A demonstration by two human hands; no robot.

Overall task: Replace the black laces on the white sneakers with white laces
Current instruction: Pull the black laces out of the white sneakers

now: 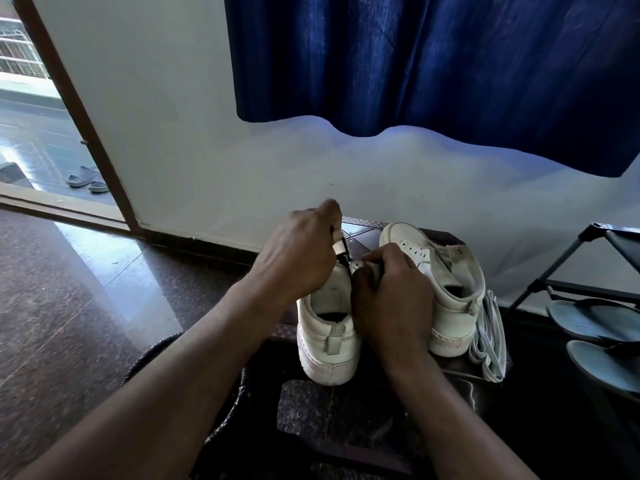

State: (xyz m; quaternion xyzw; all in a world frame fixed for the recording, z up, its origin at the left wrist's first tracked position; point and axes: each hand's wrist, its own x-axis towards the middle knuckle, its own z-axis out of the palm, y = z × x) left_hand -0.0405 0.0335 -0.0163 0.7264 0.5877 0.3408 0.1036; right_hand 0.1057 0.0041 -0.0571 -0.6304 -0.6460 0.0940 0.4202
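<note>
Your left hand [298, 252] pinches the black lace [343, 251] while your right hand [391, 299] clasps the left sneaker [327, 327]. The right sneaker [446, 289] seems stripped, and the white laces [488, 337] wait unused at the stand's [363, 233] right edge.

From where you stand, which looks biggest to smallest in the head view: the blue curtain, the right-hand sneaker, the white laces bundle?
1. blue curtain
2. right-hand sneaker
3. white laces bundle
Curtain hangs farther away, yet still looks largest.
</note>
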